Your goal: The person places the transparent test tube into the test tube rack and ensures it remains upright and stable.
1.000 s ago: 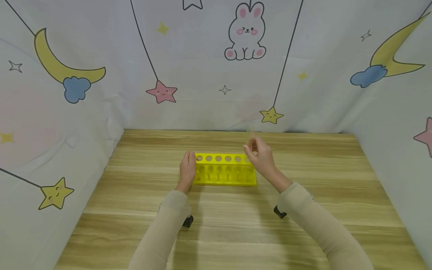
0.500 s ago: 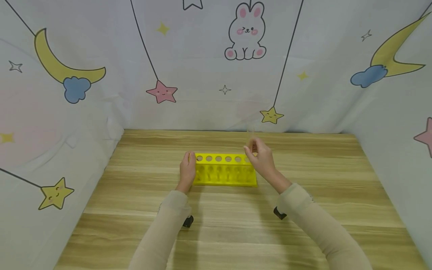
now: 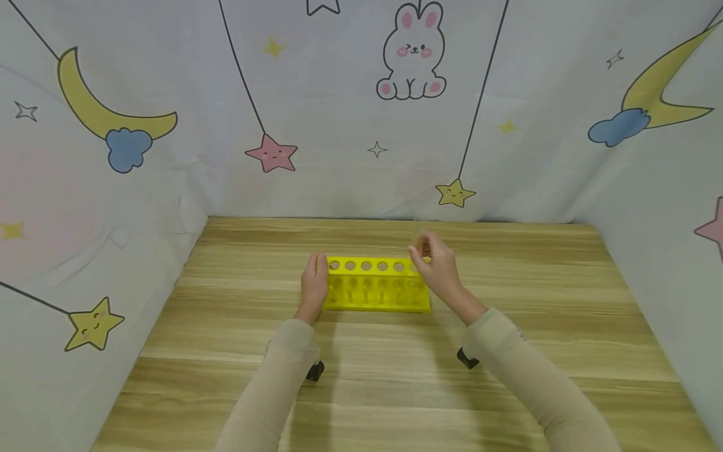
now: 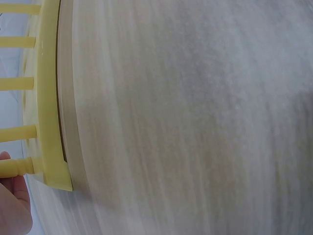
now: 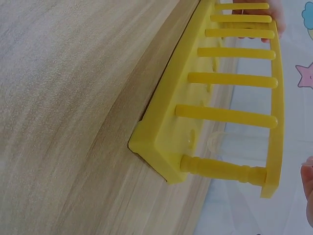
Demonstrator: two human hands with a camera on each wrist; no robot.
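A yellow test tube rack (image 3: 377,308) with a row of round holes along its top stands upright on the table. At the rack's left end, my left hand (image 3: 313,285) grips the side; its fingers wrap the end post in the left wrist view. My right hand (image 3: 443,267) is at the rack's right end and pinches a clear test tube (image 3: 420,226) between thumb and fingers. In the right wrist view the tube (image 5: 239,146) passes through the top plate at the end hole, its rounded bottom above the rack's base. Only part of the right hand shows there.
The wood-grain table (image 3: 384,383) reaches back to a white cloth (image 3: 339,113) printed with stars, moons and a rabbit. Similar cloth hangs at both sides. Small black wrist devices (image 3: 467,358) show below the sleeves.
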